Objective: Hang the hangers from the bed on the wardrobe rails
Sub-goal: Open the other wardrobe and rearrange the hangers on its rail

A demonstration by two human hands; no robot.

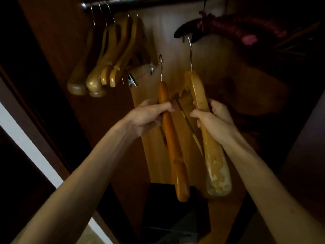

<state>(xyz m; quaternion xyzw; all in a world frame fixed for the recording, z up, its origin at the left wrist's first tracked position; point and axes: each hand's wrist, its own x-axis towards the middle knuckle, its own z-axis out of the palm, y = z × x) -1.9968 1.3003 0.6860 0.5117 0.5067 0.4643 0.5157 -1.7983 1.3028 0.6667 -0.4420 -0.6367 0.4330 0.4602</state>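
Note:
I face the open wardrobe and look up at its metal rail. My left hand grips an orange-brown wooden hanger near its top, metal hook pointing up. My right hand grips a paler, worn wooden hanger, whose hook reaches higher, just under a dark padded hanger. Both held hangers sit well below the rail, side by side, a thin crossbar showing between them. Several wooden hangers hang on the rail at the upper left.
A dark purple padded hanger hangs on the rail at the upper right. The light wooden back panel fills the middle. A dark box-like object sits low in the wardrobe. The wardrobe's brown side wall stands on the left.

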